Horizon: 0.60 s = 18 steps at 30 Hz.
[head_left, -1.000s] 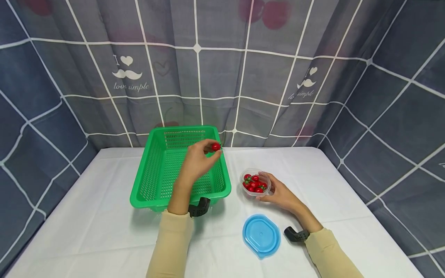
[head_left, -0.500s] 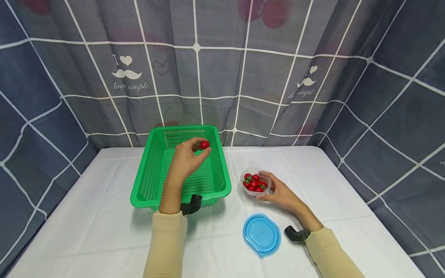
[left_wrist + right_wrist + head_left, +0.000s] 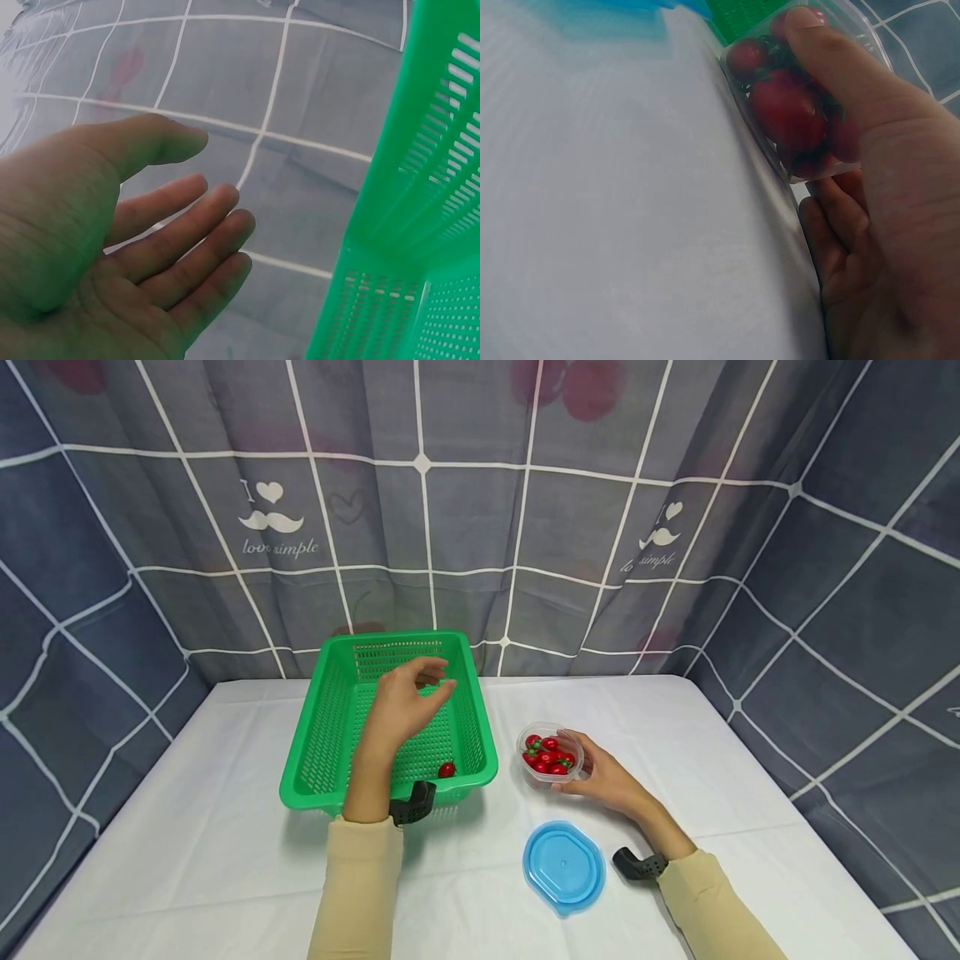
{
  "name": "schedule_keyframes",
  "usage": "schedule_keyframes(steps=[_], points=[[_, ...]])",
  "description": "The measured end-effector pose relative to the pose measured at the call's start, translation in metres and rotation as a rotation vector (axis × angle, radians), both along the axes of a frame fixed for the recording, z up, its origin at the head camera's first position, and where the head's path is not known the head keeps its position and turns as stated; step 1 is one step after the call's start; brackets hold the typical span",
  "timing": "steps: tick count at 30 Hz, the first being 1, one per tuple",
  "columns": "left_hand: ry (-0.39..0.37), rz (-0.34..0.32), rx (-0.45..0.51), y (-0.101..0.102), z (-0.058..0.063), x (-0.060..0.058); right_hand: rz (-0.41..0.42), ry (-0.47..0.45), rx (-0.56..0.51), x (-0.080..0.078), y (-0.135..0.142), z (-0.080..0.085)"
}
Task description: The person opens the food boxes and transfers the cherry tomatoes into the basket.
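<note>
My left hand [image 3: 405,702] is held over the green basket [image 3: 303,752], its fingers relaxed and apart with nothing between them. The left wrist view shows the bare palm and fingers [image 3: 202,255]. One cherry tomato [image 3: 447,769] lies in the basket near its front right corner. My right hand [image 3: 600,772] grips a small clear plastic container [image 3: 528,732] on the table, thumb on one side and fingers round the other. Several red cherry tomatoes [image 3: 550,757] with green stems fill the container; in the right wrist view they press close to the clear wall [image 3: 769,161].
A blue lid [image 3: 564,867] lies flat on the white tablecloth [image 3: 225,827] in front of the container. Behind the table hangs a grey checked curtain [image 3: 480,527], with darker curtain panels at both sides.
My left hand moved left over the basket with a cherry tomato, then let it go; the tomato now lies in the basket. The right hand and container stayed in place.
</note>
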<state>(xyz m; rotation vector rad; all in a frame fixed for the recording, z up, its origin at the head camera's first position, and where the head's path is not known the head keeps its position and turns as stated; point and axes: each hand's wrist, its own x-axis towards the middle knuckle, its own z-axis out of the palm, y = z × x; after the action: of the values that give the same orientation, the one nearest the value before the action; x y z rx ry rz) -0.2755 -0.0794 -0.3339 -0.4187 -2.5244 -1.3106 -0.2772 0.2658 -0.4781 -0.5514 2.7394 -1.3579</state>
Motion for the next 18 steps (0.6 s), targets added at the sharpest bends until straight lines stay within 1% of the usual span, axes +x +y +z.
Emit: schedule_keyframes(steps=[5, 12, 15, 18], points=[[0.006, -0.024, -0.018, 0.009, -0.001, -0.001, -0.009, -0.004, 0.004, 0.001, -0.001, 0.0], [0.021, -0.086, -0.022, 0.024, 0.0, 0.002, -0.013, -0.006, 0.004, 0.002, -0.002, 0.002], [0.025, -0.092, -0.044, 0.032, 0.0, 0.003, -0.014, -0.007, 0.008, 0.002, -0.002, 0.003], [0.014, -0.099, -0.059, 0.041, -0.001, 0.005, -0.02, -0.016, 0.01, 0.003, -0.002, 0.003]])
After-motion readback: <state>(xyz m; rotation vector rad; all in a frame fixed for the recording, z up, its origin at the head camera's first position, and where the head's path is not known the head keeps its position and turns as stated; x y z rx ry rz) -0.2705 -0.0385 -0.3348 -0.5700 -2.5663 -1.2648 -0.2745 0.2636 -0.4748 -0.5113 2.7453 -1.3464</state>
